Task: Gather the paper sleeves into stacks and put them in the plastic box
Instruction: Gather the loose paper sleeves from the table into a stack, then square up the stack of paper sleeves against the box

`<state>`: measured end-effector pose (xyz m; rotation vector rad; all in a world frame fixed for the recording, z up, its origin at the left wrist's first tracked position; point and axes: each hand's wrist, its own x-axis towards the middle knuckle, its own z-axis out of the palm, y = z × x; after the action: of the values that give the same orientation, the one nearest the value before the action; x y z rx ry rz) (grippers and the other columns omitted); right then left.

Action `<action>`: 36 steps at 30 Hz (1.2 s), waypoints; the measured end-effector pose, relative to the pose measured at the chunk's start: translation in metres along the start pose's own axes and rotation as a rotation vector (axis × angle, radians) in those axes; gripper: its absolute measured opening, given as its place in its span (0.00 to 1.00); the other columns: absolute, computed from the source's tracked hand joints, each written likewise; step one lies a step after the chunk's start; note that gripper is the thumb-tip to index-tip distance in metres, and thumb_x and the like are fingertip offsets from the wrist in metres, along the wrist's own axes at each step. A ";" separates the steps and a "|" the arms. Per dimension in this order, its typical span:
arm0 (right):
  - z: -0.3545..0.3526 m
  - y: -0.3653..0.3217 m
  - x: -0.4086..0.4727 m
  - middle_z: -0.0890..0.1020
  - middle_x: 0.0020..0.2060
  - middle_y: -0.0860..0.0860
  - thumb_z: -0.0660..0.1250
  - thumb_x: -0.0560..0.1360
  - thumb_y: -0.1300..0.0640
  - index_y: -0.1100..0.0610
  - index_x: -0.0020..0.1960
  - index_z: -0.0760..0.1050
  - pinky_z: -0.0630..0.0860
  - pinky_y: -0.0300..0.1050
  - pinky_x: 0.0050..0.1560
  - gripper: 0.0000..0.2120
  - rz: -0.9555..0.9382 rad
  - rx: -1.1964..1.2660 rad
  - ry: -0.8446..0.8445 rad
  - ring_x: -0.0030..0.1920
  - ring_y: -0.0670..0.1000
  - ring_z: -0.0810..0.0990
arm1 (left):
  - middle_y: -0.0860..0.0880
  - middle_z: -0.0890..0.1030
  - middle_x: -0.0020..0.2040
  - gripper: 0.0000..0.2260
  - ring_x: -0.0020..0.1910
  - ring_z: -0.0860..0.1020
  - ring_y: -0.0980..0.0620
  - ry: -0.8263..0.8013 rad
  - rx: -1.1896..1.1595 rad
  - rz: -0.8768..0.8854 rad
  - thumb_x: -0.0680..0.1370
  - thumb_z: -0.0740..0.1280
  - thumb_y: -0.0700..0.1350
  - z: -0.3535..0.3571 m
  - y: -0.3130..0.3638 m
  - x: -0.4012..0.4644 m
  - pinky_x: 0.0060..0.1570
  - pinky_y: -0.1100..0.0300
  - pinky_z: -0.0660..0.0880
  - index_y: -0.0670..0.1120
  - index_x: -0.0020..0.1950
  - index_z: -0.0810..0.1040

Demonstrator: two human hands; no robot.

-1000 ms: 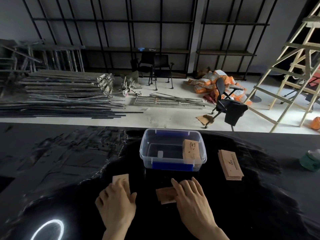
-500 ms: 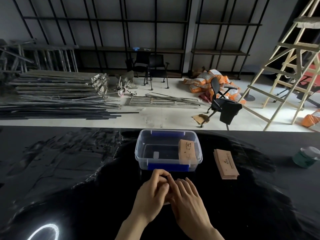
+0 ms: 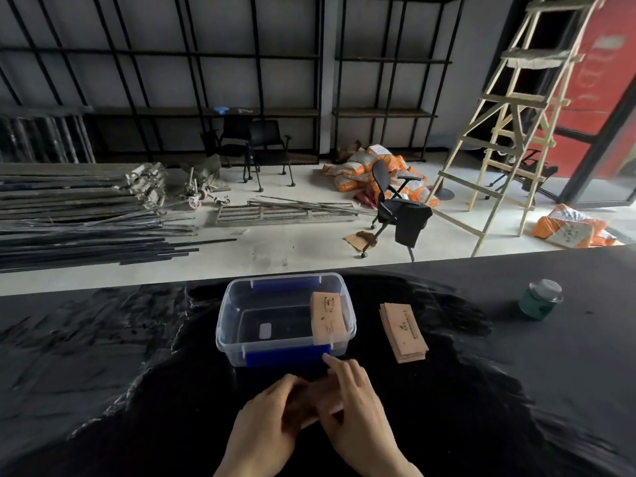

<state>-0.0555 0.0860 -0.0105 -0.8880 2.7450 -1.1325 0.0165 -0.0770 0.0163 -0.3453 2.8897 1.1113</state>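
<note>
Fingers (image 3: 339,368) of both hands pinch paper sleeves (image 3: 311,401) before plastic box (image 3: 237,339).

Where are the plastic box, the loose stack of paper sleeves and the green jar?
plastic box (image 3: 225,325), head view, left wall.
stack of paper sleeves (image 3: 404,331), head view, top sleeve.
green jar (image 3: 538,304), head view, its side.

Just in front of the plastic box (image 3: 285,325), the left hand (image 3: 272,421) and right hand (image 3: 354,407) overlap in a blur, hiding whatever lies between them. Both wrists are cut off by the bottom edge. Print on the sleeves inside the box (image 3: 328,316) is too small to read.
</note>
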 end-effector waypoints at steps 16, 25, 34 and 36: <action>-0.095 0.106 0.039 0.89 0.39 0.48 0.76 0.75 0.56 0.48 0.50 0.86 0.86 0.52 0.45 0.05 0.578 0.507 0.515 0.40 0.47 0.88 | 0.48 0.82 0.66 0.25 0.63 0.80 0.48 0.014 -0.376 -0.285 0.77 0.69 0.59 0.097 0.130 0.120 0.64 0.53 0.78 0.47 0.70 0.77; -0.102 0.142 0.088 0.85 0.46 0.50 0.74 0.73 0.53 0.50 0.54 0.85 0.79 0.44 0.49 0.10 0.651 0.081 0.265 0.51 0.54 0.84 | 0.43 0.75 0.66 0.24 0.63 0.78 0.41 0.074 -0.105 -0.424 0.77 0.65 0.62 0.112 0.145 0.167 0.58 0.49 0.77 0.47 0.67 0.72; -0.093 0.148 0.089 0.85 0.54 0.53 0.66 0.78 0.57 0.56 0.61 0.80 0.81 0.48 0.48 0.13 0.746 0.288 0.075 0.51 0.53 0.83 | 0.43 0.83 0.60 0.16 0.60 0.81 0.42 -0.018 -0.192 -0.455 0.76 0.69 0.50 0.131 0.134 0.180 0.57 0.52 0.77 0.44 0.61 0.78; -0.092 0.146 0.081 0.87 0.46 0.55 0.64 0.74 0.59 0.57 0.52 0.81 0.84 0.58 0.47 0.10 0.717 0.363 0.099 0.46 0.56 0.85 | 0.42 0.83 0.60 0.17 0.59 0.81 0.42 -0.007 -0.254 -0.422 0.74 0.71 0.49 0.133 0.132 0.177 0.57 0.52 0.77 0.44 0.61 0.77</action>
<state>-0.2177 0.1846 -0.0257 0.1917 2.4362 -1.4284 -0.1921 0.0715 -0.0137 -0.9034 2.4919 1.3793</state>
